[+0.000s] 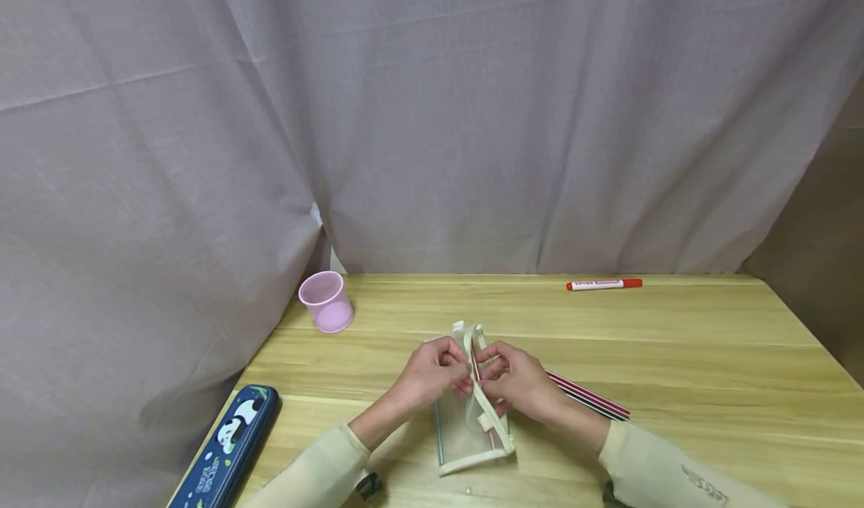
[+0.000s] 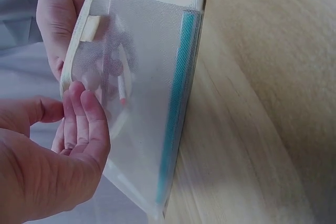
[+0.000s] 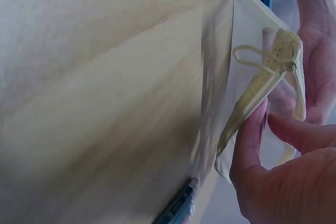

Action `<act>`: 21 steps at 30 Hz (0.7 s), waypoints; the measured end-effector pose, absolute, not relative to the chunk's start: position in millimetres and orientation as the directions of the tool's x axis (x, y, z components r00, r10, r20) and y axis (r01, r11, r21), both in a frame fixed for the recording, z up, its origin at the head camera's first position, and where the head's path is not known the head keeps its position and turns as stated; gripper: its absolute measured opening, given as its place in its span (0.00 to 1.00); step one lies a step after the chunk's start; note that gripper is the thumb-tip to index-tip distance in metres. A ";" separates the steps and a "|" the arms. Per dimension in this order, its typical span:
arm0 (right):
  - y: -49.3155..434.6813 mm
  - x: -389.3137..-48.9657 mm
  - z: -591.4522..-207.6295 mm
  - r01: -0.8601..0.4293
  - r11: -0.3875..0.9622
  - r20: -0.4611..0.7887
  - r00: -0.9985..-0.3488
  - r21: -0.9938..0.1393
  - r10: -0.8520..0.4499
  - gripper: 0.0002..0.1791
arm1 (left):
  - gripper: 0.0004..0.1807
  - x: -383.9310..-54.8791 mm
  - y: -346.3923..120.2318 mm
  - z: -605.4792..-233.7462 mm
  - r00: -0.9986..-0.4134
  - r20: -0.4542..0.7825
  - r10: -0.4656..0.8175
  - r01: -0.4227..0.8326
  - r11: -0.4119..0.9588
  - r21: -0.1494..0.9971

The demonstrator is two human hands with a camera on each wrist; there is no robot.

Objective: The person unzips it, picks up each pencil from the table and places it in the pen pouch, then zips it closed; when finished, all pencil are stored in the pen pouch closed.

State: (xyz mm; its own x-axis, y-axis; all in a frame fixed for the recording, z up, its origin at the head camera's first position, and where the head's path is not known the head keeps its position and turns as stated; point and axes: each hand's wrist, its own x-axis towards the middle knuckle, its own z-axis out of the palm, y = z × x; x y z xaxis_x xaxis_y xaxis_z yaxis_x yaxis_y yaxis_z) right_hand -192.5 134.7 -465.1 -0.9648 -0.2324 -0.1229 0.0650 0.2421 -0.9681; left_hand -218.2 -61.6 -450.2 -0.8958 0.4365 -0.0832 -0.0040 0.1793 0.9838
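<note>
A see-through mesh pencil pouch [image 1: 454,434] with a cream zipper edge stands tilted on the table between both hands. My left hand [image 1: 432,371] pinches one side of its zipper edge, thumb against fingertips. On the other side, my right hand [image 1: 528,384] holds the opposite edge, with the thumb and index finger [image 3: 251,137] at the parted opening. A small fabric tab [image 2: 91,28] sits on the zipper edge, and a cord loop [image 3: 248,51] hangs at one end. Through the mesh shows a thin red-tipped thing [image 2: 122,88]. Several striped pencils [image 1: 594,397] lie beside my right wrist.
A pink cup [image 1: 332,314] stands at the back left. Along the left edge lies a dark blue panda pencil case [image 1: 226,448]. A red and white marker [image 1: 604,285] is near the back edge, and grey curtains [image 1: 432,133] enclose the wooden table [image 1: 709,373].
</note>
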 end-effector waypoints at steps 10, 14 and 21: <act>166.3 -200.2 -451.0 -0.077 0.301 0.031 -0.987 -0.951 -0.158 0.21 | 0.05 -219.8 -61.7 -451.9 -0.907 -0.094 0.410 -0.024 0.173 0.985; 185.9 -205.7 -447.3 -0.105 0.301 0.065 -0.988 -0.948 -0.141 0.19 | 0.05 -220.2 -63.1 -452.7 -0.911 -0.087 0.402 -0.021 0.167 0.986; 224.9 -213.3 -442.1 -0.112 0.346 0.056 -0.984 -0.932 -0.169 0.19 | 0.06 -221.2 -64.4 -453.4 -0.914 -0.088 0.396 -0.024 0.163 0.986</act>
State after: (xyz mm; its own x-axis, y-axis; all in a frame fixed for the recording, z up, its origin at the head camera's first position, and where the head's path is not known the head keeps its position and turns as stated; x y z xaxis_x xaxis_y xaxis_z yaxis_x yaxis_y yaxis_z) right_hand -213.3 224.9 -442.1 -0.9840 -0.1691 0.0555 -0.1120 0.3460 -0.9315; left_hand -221.2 -64.4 -453.4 -0.9141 0.3959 -0.0877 -0.0242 0.1626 0.9864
